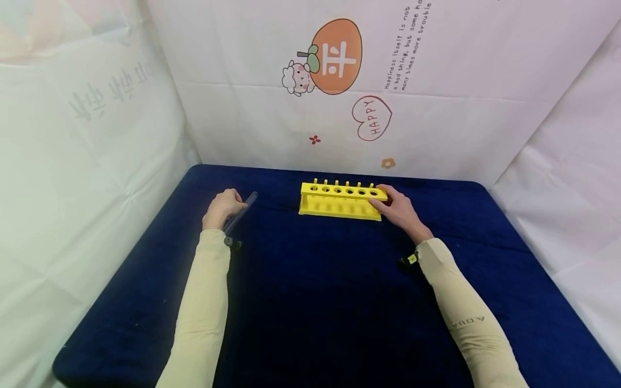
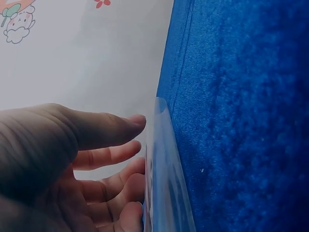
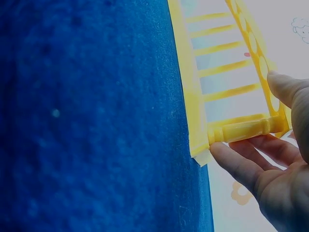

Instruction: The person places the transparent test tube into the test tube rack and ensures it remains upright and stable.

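At the left of the table, my left hand [image 1: 225, 206] holds a clear test tube [image 1: 241, 214] slantwise between thumb and curled fingers. Up close in the left wrist view, the thumb tip and fingertips meet one side of the tube [image 2: 166, 179]. A yellow test tube rack [image 1: 339, 207] stands upright at the back of the table, with several round holes and a row of pegs. My right hand [image 1: 399, 210] grips its right end. In the right wrist view, the thumb lies on the holed bar, and fingers touch the end post [image 3: 241, 129].
A dark blue cloth covers the table [image 1: 315, 302]. White hangings with printed drawings and words enclose it, the back one [image 1: 242, 124] rising right behind the rack. Small dark devices sit at both wrists.
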`<state>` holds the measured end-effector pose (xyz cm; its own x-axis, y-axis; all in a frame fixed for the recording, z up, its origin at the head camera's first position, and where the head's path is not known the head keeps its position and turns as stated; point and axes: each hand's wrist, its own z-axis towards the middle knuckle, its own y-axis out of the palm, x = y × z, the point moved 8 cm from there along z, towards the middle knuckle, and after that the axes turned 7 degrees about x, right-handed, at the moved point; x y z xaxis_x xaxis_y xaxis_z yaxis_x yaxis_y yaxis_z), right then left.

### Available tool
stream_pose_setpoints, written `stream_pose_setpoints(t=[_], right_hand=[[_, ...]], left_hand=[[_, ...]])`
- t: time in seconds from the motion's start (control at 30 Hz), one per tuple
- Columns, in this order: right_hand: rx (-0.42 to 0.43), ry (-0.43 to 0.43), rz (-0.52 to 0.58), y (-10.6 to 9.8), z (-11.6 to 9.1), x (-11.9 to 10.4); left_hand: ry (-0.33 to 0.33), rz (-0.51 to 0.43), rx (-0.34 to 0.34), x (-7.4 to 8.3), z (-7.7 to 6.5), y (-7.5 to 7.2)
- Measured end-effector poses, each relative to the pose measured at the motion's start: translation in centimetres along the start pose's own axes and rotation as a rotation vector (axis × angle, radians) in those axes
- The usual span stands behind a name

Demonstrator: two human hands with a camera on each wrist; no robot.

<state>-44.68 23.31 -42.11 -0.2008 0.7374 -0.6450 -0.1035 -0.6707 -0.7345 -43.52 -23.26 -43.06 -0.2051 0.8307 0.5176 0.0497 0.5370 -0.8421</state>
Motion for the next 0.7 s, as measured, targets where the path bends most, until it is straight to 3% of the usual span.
stream_pose_setpoints(t=[0.3,0.7], right_hand=[[-0.004,-0.007,0.003,0.1,-0.1,-0.1],[0.015,-0.015,-0.004,0.0,-0.2,-0.1]], left_hand=[[-0.046,0.022,-0.012,-0.5,-0.3,0.6],[-0.045,0.053,-0.020,0.4,-0.3,1.4]])
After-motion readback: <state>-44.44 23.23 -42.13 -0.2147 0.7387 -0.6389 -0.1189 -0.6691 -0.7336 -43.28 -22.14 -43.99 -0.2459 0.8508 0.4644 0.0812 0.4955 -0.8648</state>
